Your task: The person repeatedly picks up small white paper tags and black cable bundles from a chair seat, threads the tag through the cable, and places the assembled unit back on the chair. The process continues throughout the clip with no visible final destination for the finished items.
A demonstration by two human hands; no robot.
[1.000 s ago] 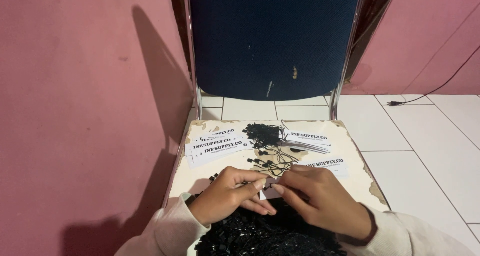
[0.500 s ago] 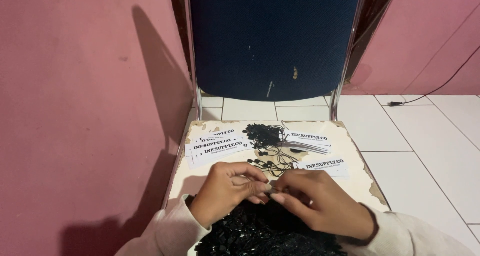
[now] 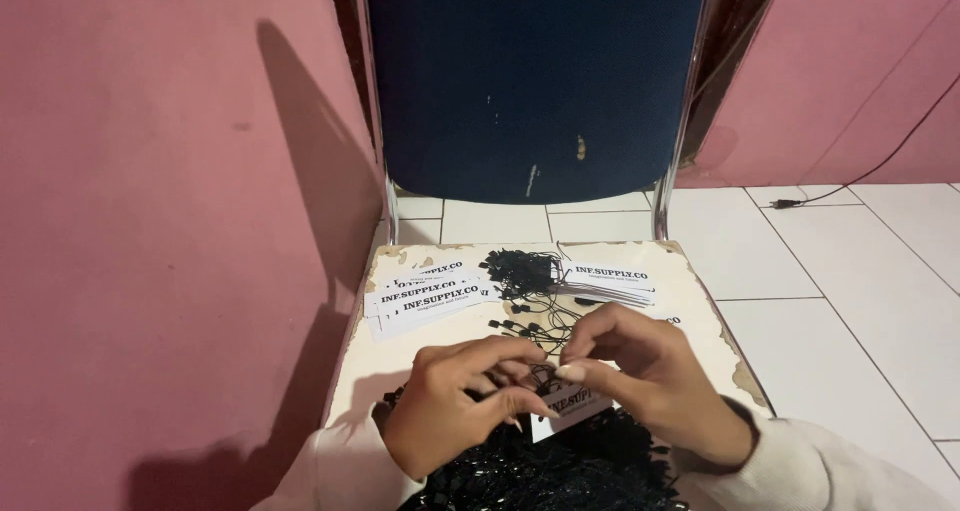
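My left hand [image 3: 455,401] and my right hand [image 3: 650,376] meet over the front of a worn chair seat [image 3: 370,361]. Between their fingertips they pinch a thin black string loop [image 3: 545,371] above a white printed paper tag [image 3: 570,409]. The left fingers are curled on the string. The right thumb and forefinger pinch it from the other side. A pile of black string fasteners [image 3: 560,471] lies just below both hands. Part of the tag is hidden under my fingers.
Fanned white tags [image 3: 420,299] lie at the seat's left, a stack of tags [image 3: 607,281] at its right, and a small heap of black strings [image 3: 520,269] between them. A blue chair back [image 3: 530,81] rises behind. Pink wall to the left, white tiled floor and a cable [image 3: 800,201] to the right.
Both hands have lifted slightly and drawn their fingertips together over the tag. The tags and string piles on the seat have not moved.
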